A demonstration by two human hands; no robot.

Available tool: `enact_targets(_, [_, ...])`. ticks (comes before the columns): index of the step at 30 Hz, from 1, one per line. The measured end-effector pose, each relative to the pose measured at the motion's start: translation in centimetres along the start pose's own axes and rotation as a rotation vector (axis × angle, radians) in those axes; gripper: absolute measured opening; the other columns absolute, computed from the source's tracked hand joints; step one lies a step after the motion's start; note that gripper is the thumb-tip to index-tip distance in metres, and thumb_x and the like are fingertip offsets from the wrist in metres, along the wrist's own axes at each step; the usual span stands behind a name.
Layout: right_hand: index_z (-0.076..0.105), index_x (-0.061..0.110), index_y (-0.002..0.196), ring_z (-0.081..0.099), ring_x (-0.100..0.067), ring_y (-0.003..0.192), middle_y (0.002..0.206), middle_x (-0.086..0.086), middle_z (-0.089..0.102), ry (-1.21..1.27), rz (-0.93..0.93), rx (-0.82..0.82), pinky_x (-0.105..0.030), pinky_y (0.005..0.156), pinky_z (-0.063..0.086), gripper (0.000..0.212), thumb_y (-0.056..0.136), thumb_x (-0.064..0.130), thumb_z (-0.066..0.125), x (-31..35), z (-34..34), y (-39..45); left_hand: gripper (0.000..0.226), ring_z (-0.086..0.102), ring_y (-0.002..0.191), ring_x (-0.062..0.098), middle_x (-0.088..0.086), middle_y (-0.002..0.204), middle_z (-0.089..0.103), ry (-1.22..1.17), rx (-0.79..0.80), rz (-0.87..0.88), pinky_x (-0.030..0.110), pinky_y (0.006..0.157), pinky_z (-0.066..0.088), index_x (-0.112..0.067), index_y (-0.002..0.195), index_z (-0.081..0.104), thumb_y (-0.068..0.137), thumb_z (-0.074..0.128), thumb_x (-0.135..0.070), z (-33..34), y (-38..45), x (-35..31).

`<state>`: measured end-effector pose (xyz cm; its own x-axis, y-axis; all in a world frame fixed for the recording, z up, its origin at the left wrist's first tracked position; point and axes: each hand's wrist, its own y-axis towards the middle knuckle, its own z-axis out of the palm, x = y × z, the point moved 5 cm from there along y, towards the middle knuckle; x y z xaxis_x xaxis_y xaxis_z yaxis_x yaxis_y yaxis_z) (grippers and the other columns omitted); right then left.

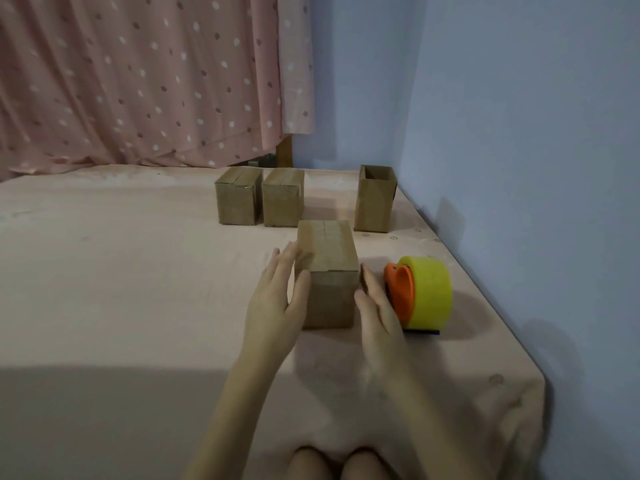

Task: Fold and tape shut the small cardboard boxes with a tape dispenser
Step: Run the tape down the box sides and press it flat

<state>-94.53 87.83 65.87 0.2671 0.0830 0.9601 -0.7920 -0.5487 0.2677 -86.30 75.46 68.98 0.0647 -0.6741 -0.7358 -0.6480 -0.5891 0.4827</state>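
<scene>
My left hand [277,292] lies flat against the left wall of the box [327,271], fingers straight and together, thumb up at the near top corner. My right hand [375,306] does the same on the right wall, fingers straight; I cannot tell whether its palm actually touches the cardboard. Neither grip is curled round anything: both are open palms, bracketing the box at centre frame.

The box stands on the bed [138,271], its top flaps folded down and meeting at a seam that runs away from me. Whether tape already covers that seam I cannot tell. I judge it light and probably empty, so it will slide on the sheet at a slight push. The walls look like thin cardboard, stiff at the edges but likely to bow if squeezed mid-panel. The best hold is palms low on the two side walls, near the corners, with gentle even pressure, or one flat hand on the flaps to pin them.

The dispenser [420,294], an orange core in a yellow roll, lies just right of my right hand, within easy reach.

In the upper middle of the frame, well apart from my hands, stand two closed boxes [259,199] side by side and, to their right, an open box [375,202] with its top unfolded.
</scene>
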Motion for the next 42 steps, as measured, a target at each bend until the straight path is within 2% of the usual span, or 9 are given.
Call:
enact_targets(2, [0.025,0.041,0.140,0.025,0.027,0.123,0.137,0.037,0.032,0.066,0.002,0.010,-0.016,0.112,0.020,0.044,0.100,0.029,0.038,-0.5,0.7,0.1,0.047,0.023,0.140,-0.002,-0.018,0.150,0.030,-0.138,0.040,-0.049,0.026,0.117,0.022,-0.029,0.148,0.029,0.101,0.037,-0.030,0.5,-0.2,0.7])
enact_targets(8, [0.025,0.040,0.136,0.033,0.025,0.119,0.121,0.050,0.041,0.117,-0.063,0.060,0.002,0.092,0.028,0.043,0.102,0.015,0.033,-0.3,1.5,-0.4,0.049,0.021,0.131,-0.016,-0.025,0.147,0.025,-0.409,0.089,-0.137,0.000,0.101,0.020,-0.031,0.149,0.022,0.101,0.030,-0.036,1.8,-0.7,0.9])
enact_targets(14, [0.017,0.042,0.143,0.020,0.021,0.129,0.133,0.046,0.024,0.158,0.027,0.008,-0.022,0.116,0.016,0.059,0.087,0.042,0.038,-2.0,0.6,-0.3,0.057,0.019,0.137,-0.009,-0.020,0.152,0.020,-0.551,0.106,-0.187,0.004,0.105,0.019,-0.027,0.151,0.015,0.098,0.029,-0.042,1.9,-0.5,1.2])
enact_targets(19, [0.022,0.032,0.146,0.024,0.024,0.126,0.141,0.032,0.029,0.129,0.033,0.031,-0.007,0.108,0.020,0.046,0.103,0.025,0.034,-2.4,1.0,-0.8,0.062,0.018,0.124,-0.029,-0.024,0.151,0.017,-0.540,0.108,-0.181,-0.005,0.097,0.018,-0.028,0.151,0.016,0.096,0.028,-0.054,2.4,-1.8,2.1])
enact_targets(26, [0.017,0.044,0.136,0.023,0.031,0.118,0.130,0.041,0.028,0.049,-0.021,0.052,0.003,0.098,0.021,0.047,0.101,0.021,0.039,-2.0,1.5,-1.1,0.071,0.021,0.141,-0.002,-0.012,0.156,0.025,-0.610,0.117,-0.124,0.036,0.120,0.019,-0.024,0.152,0.020,0.091,0.028,-0.059,2.9,-2.0,2.9])
enact_targets(30, [0.031,0.045,0.129,0.035,0.027,0.116,0.129,0.036,0.037,0.138,-0.066,-0.057,0.000,0.096,0.031,0.045,0.100,0.012,0.041,-1.2,0.8,-1.0,0.042,0.035,0.136,-0.001,-0.010,0.150,0.038,-0.696,0.050,-0.171,0.035,0.117,0.026,-0.035,0.138,0.035,0.097,0.035,-0.043,2.0,-2.2,3.9])
enact_targets(35, [0.056,0.024,0.124,0.047,0.010,0.120,0.122,0.019,0.058,-0.039,-0.284,-0.225,-0.018,0.106,0.037,0.033,0.098,0.007,0.045,1.4,-1.5,0.6,0.029,0.057,0.116,0.001,-0.006,0.123,0.065,-0.614,-0.168,-0.140,0.025,0.101,0.046,-0.022,0.119,0.062,0.098,0.049,-0.009,-0.4,-1.4,4.3])
enact_targets(37, [0.060,0.030,0.118,0.053,0.001,0.118,0.119,0.022,0.061,-0.084,-0.301,-0.194,-0.034,0.108,0.039,0.036,0.096,0.004,0.048,1.8,-1.8,1.8,0.026,0.062,0.112,0.008,-0.004,0.115,0.068,-0.636,-0.172,-0.129,0.031,0.096,0.051,-0.016,0.116,0.066,0.094,0.055,-0.006,-0.7,-0.5,4.4])
enact_targets(42, [0.062,0.029,0.114,0.058,-0.004,0.115,0.119,0.008,0.065,-0.090,-0.322,-0.152,-0.041,0.104,0.045,0.040,0.091,-0.003,0.053,1.7,-1.8,2.6,0.024,0.066,0.106,0.014,-0.004,0.107,0.072,-0.670,-0.150,-0.104,0.031,0.090,0.054,-0.014,0.110,0.071,0.087,0.063,-0.011,-0.6,-0.1,4.0])
